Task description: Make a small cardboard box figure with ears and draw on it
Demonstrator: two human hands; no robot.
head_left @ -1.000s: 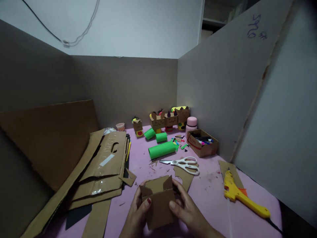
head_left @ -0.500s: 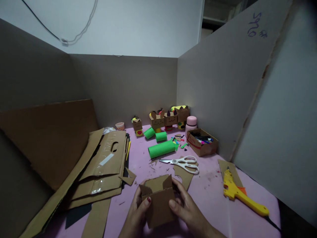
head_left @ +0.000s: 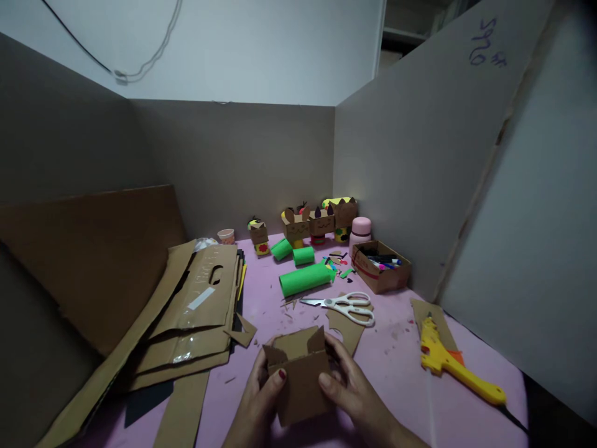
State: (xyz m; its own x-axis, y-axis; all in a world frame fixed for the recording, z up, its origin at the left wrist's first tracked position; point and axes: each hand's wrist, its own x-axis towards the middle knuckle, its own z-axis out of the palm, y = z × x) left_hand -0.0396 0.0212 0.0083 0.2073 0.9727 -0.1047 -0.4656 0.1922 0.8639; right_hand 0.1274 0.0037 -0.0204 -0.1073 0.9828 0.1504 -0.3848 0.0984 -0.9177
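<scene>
Both hands (head_left: 259, 396) hold an open cardboard box (head_left: 304, 392) between them; beyond lie scissors (head_left: 331, 303), then round green tubes (head_left: 305, 280); to their right, a glue gun (head_left: 459, 373).

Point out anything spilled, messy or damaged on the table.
Colored scraps lie strewn by the end of the long green roll, loose rather than gathered, and dark smudges mark the pink tabletop right of the scissors. The cardboard box in the hands shows no obvious damage.

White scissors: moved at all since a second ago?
No. Judged against the large green tube, the white scissors lie as before, with no visible shift either way.
</scene>
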